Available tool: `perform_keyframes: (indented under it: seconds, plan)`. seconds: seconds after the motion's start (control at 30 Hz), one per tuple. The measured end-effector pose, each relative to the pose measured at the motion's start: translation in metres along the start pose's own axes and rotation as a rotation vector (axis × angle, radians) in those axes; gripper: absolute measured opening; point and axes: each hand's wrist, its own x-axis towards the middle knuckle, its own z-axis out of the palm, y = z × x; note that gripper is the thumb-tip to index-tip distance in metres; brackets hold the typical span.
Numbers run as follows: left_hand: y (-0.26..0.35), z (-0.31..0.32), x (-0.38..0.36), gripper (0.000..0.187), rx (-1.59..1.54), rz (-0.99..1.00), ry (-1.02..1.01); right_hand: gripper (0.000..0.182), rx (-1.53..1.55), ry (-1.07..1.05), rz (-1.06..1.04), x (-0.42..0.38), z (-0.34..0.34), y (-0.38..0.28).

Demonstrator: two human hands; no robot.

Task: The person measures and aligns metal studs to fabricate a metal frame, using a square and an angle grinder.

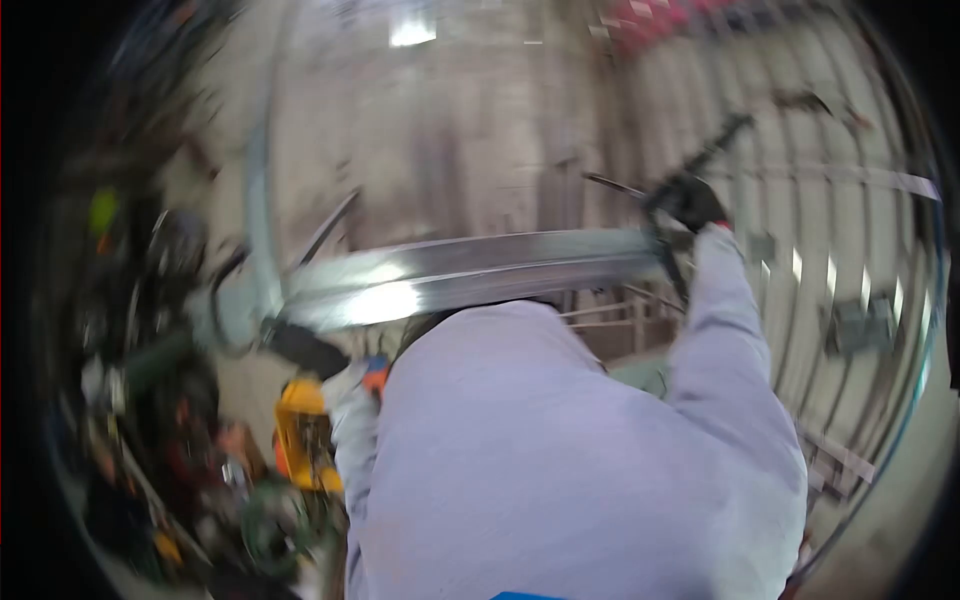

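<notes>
A long, shiny metal beam (pixel 480 268) lies crosswise in front of my body. My left hand (pixel 305 348), in a black glove, is at the beam's left end by a grey-green post; its fingers are smeared by motion. At the other end, my right hand (pixel 692 203), also black-gloved, is closed around a dark clamp-like tool (pixel 715 145). One bar of this tool slants up and away; another part reaches down past the beam's right end. Blur hides whether the tool touches the beam.
A grey-green steel frame (pixel 262 190) stands on the left. Below it are a yellow tool or case (pixel 298 430) and a cluttered heap of gear. Parallel metal slats (pixel 800 220) run along the right, with a grey block (pixel 862 325) on them. Pink material (pixel 665 20) shows at the top.
</notes>
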Motion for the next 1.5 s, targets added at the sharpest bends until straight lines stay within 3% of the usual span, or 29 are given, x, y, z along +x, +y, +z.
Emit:
perform_keyframes:
  seconds: [0.03,0.07,0.1,0.13,0.23,0.27,0.3,0.37,0.43,0.5,0.57,0.73,0.8,0.83,0.93,0.97,1.0,1.07,1.47,1.5]
  plan:
    - [0.002,-0.002,-0.005,0.039,-0.025,-0.002,-0.011,0.037,0.111,0.069,-0.005,-0.001,0.016,0.020]
    - [0.006,-0.002,-0.009,0.039,-0.062,-0.009,-0.016,0.038,0.104,-0.014,0.080,0.009,0.001,-0.009]
    - [0.012,0.001,-0.014,0.039,-0.118,-0.028,-0.022,0.046,0.235,-0.067,0.153,0.018,0.010,0.023]
    - [0.018,0.004,-0.015,0.040,-0.183,-0.063,-0.030,0.050,0.070,-0.021,0.152,0.029,-0.003,0.004]
    - [0.021,0.013,-0.013,0.042,-0.324,-0.162,-0.036,0.044,0.545,0.072,0.230,0.073,-0.005,-0.012]
    - [0.044,0.013,-0.022,0.044,-0.433,-0.274,-0.054,0.044,0.560,0.056,0.223,0.095,-0.012,-0.019]
    - [0.040,0.021,-0.021,0.045,-0.477,-0.260,-0.044,0.044,0.575,0.040,0.217,0.117,-0.020,-0.026]
    - [0.047,0.009,-0.024,0.046,-0.549,-0.246,-0.037,0.046,0.487,0.068,0.127,0.135,-0.055,-0.116]
    - [0.053,0.010,-0.027,0.041,-0.563,-0.276,-0.024,0.047,0.960,0.020,0.158,0.174,-0.043,-0.175]
    - [0.047,0.011,-0.024,0.042,-0.565,-0.270,-0.012,0.051,0.699,0.102,-0.207,0.212,-0.023,-0.235]
    - [0.052,0.009,-0.026,0.043,-0.553,-0.277,-0.018,0.056,0.107,0.178,-0.592,0.242,0.003,-0.297]
    - [0.068,0.011,-0.031,0.040,-0.492,-0.254,0.046,0.047,0.252,0.100,-0.873,0.291,0.077,-0.425]
    - [0.064,0.010,-0.030,0.041,-0.495,-0.281,0.016,0.044,0.219,-0.051,-0.788,0.294,0.093,-0.460]
    - [0.063,0.009,-0.030,0.042,-0.490,-0.291,0.009,0.037,0.267,0.065,-0.917,0.300,0.110,-0.468]
    - [0.058,0.012,-0.028,0.044,-0.515,-0.269,0.030,0.037,0.403,-0.133,-0.777,0.296,0.133,-0.493]
    - [0.053,0.014,-0.024,0.044,-0.501,-0.213,0.046,0.032,0.660,-0.370,-0.511,0.291,0.139,-0.504]
    - [0.048,0.014,-0.025,0.044,-0.500,-0.224,0.052,0.032,0.654,-0.381,-0.508,0.290,0.145,-0.513]
    - [0.056,0.013,-0.026,0.044,-0.475,-0.279,0.051,0.031,1.401,-0.707,0.253,0.292,0.161,-0.527]
    - [0.043,0.014,-0.026,0.048,-0.458,-0.279,0.060,0.028,1.336,-0.605,0.211,0.272,0.194,-0.547]
    - [0.040,0.014,-0.025,0.049,-0.448,-0.290,0.061,0.025,0.885,-0.503,-0.246,0.272,0.196,-0.541]
